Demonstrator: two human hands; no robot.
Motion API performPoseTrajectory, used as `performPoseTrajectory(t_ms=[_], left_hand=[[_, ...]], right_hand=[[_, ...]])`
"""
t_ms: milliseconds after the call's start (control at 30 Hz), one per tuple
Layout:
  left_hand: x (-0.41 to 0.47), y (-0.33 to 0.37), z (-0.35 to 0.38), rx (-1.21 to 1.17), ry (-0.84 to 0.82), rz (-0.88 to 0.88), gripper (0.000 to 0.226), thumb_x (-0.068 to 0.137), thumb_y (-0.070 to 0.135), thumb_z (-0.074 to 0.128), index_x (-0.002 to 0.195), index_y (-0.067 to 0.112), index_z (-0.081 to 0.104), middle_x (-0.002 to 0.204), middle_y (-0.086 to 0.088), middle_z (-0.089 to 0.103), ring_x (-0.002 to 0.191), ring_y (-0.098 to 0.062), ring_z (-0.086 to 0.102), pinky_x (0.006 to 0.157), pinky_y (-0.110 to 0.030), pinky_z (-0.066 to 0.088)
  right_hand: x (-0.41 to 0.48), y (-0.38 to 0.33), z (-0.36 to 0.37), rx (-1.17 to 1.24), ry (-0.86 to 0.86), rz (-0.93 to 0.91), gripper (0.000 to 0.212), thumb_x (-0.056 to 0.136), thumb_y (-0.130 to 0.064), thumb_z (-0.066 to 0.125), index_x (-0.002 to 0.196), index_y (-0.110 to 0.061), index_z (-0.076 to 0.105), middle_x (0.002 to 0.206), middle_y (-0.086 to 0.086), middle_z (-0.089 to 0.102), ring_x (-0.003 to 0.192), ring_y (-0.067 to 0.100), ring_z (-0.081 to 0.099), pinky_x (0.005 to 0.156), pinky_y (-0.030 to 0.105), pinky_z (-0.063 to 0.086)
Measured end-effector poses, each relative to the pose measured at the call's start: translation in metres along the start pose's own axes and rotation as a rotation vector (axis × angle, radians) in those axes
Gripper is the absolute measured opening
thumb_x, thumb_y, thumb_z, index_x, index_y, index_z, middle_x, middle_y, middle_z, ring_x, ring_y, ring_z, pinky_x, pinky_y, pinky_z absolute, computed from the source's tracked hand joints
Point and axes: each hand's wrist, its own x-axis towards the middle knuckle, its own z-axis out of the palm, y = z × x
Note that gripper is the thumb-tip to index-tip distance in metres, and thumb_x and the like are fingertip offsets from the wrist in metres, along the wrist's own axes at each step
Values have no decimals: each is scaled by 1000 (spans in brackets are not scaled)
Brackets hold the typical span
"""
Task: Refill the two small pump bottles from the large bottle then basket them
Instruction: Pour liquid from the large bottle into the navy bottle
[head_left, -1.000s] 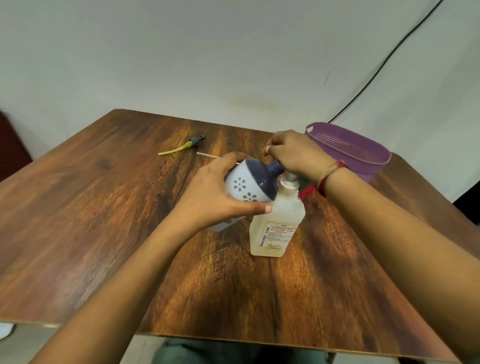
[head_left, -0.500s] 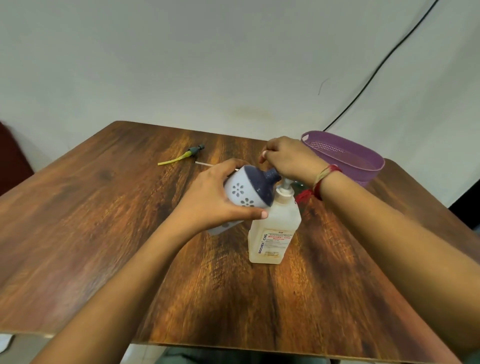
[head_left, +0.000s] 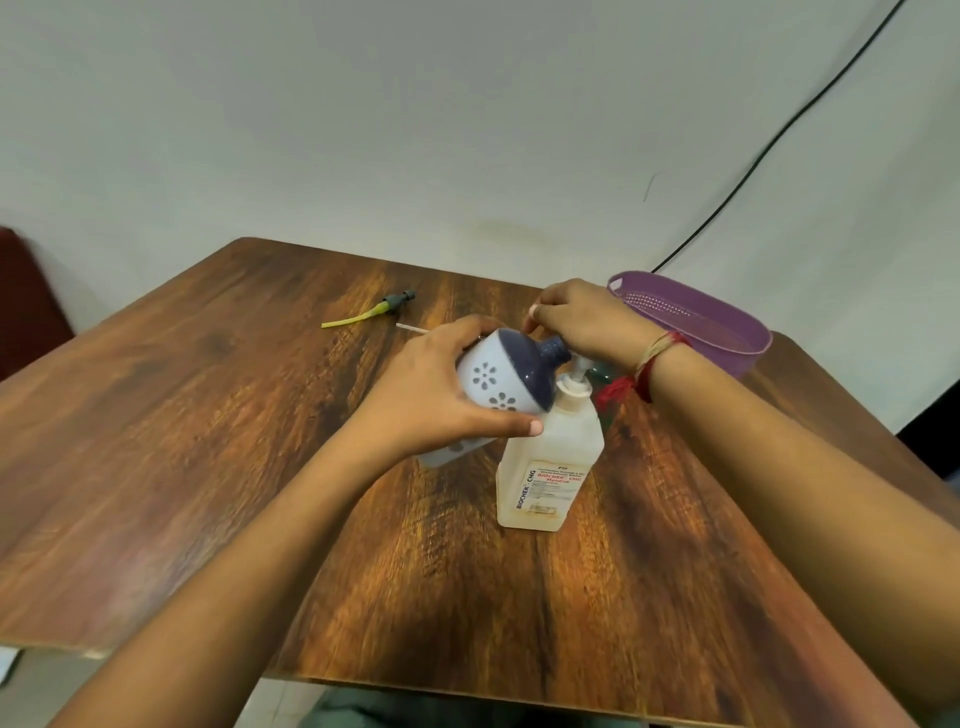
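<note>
My left hand (head_left: 434, 395) grips a small white bottle with a dark blue top and flower pattern (head_left: 498, 382), tilted so its open neck points right toward the pump of the large bottle. The large translucent bottle (head_left: 550, 462) stands upright at the table's middle, with a white pump and a red-lettered label. My right hand (head_left: 582, 319) sits over the pump head with fingers curled on it; the pump head is mostly hidden. A purple basket (head_left: 727, 338) stands at the far right. A green object shows partly behind my right wrist (head_left: 602, 371).
A loose pump piece with a yellow-green tube (head_left: 371, 314) lies on the wooden table (head_left: 208, 441) at the far left of my hands, with a thin white straw (head_left: 413, 327) beside it. A black cable (head_left: 779, 135) runs down the wall behind the basket.
The view has shifted a little, so the table sits lower in frame. Both hands keep their hold on the small bottle and the pump, with hardly any movement.
</note>
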Motion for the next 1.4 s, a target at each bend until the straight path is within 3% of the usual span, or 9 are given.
performPoseTrajectory(t_ms=[167, 333, 433, 533, 733, 933, 1100, 1233, 1400], left_hand=[[1, 1, -2, 15, -16, 23, 82, 47, 76, 66, 116, 33, 54, 101, 17, 59, 89, 0, 58, 77, -30, 55], [-2, -5, 2, 1, -17, -2, 88, 46, 77, 65, 120, 30, 56, 103, 16, 60, 89, 0, 59, 77, -30, 55], [1, -2, 0, -4, -21, 2, 82, 45, 77, 64, 114, 33, 56, 98, 17, 60, 85, 1, 58, 73, -26, 54], [5, 1, -5, 10, -28, 19, 81, 46, 78, 62, 114, 36, 54, 97, 18, 60, 83, 2, 58, 71, -23, 53], [2, -6, -1, -16, -58, 4, 84, 47, 77, 66, 120, 34, 58, 100, 17, 63, 85, 1, 61, 74, -29, 56], [6, -1, -7, 3, -59, -2, 84, 45, 80, 63, 116, 35, 58, 96, 15, 63, 81, 1, 60, 70, -25, 54], [3, -1, -4, -6, -73, -19, 83, 46, 79, 65, 116, 35, 59, 95, 15, 64, 81, 0, 62, 70, -28, 57], [-2, -1, -3, -3, -62, -30, 77, 46, 78, 64, 111, 37, 58, 90, 17, 62, 77, 3, 61, 67, -24, 55], [0, 3, -3, 0, -48, -49, 84, 46, 80, 61, 115, 33, 59, 95, 13, 63, 81, -1, 61, 70, -29, 56]], right_hand=[[2, 5, 4, 137, -14, 5, 29, 94, -12, 43, 75, -20, 64, 98, 4, 65, 96, 24, 60, 84, 35, 50], [3, 10, 15, 171, 7, 39, 34, 90, -6, 40, 72, -24, 62, 89, -1, 60, 75, 16, 54, 60, 26, 40], [3, 6, 6, 118, -6, 3, 26, 92, -11, 44, 79, -20, 64, 95, 3, 65, 85, 20, 59, 74, 33, 49], [5, 3, -1, 69, -13, -31, 23, 96, -19, 45, 87, -15, 66, 102, 9, 66, 96, 25, 60, 86, 37, 49], [5, 13, 16, 215, -23, 58, 36, 90, -5, 41, 69, -24, 62, 94, 3, 62, 84, 20, 55, 66, 27, 43], [5, 3, 2, 86, -18, -4, 23, 94, -15, 44, 84, -18, 65, 101, 6, 66, 96, 25, 61, 87, 38, 51], [3, 11, 13, 244, 45, 22, 32, 94, -12, 44, 70, -24, 62, 88, -1, 64, 92, 23, 62, 84, 36, 52], [1, 10, 17, 192, 31, 28, 29, 90, -9, 46, 72, -25, 62, 91, -1, 65, 87, 20, 61, 77, 33, 51], [7, 5, 2, 75, 13, -55, 11, 95, -23, 50, 99, -19, 60, 107, 5, 63, 98, 23, 60, 87, 35, 49]])
